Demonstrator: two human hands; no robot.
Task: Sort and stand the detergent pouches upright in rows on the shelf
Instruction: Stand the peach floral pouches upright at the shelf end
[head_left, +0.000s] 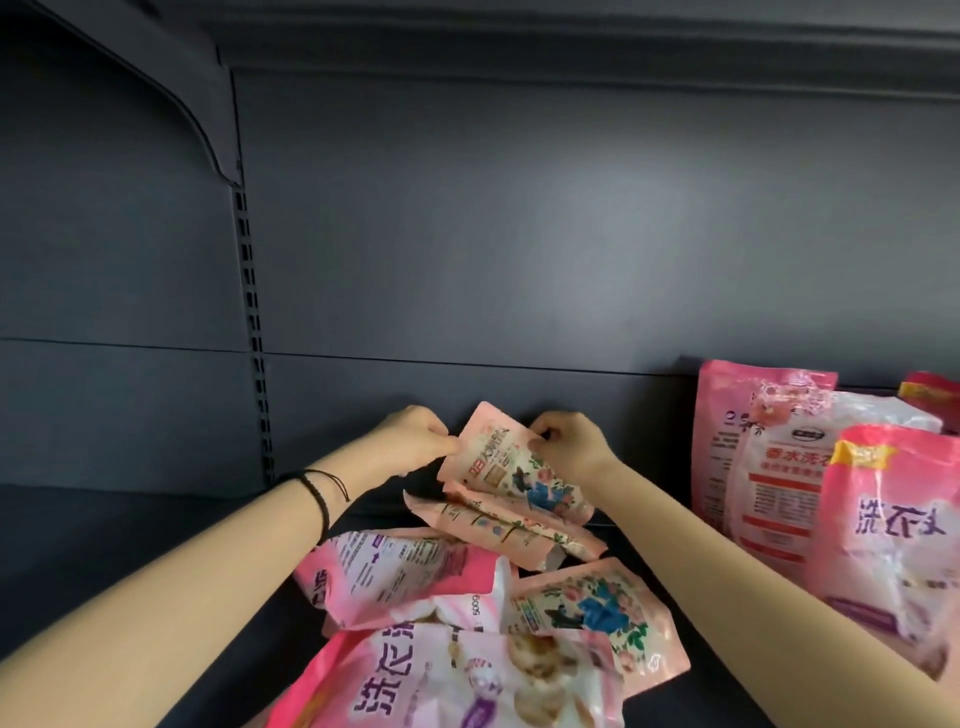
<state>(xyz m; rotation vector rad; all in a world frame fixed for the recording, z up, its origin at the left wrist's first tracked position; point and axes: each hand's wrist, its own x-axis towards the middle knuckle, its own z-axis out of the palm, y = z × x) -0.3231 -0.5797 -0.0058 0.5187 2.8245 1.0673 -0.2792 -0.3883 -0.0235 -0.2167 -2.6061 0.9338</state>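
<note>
Pinching the small peach pouch by its top corners, we hold it with our left hand and right hand. It sits at the back of the shelf, tilted from 11 to 5 o'clock, both hands equally near.

bare shelf at left, upright pouches crowding right, loose pile central
</note>
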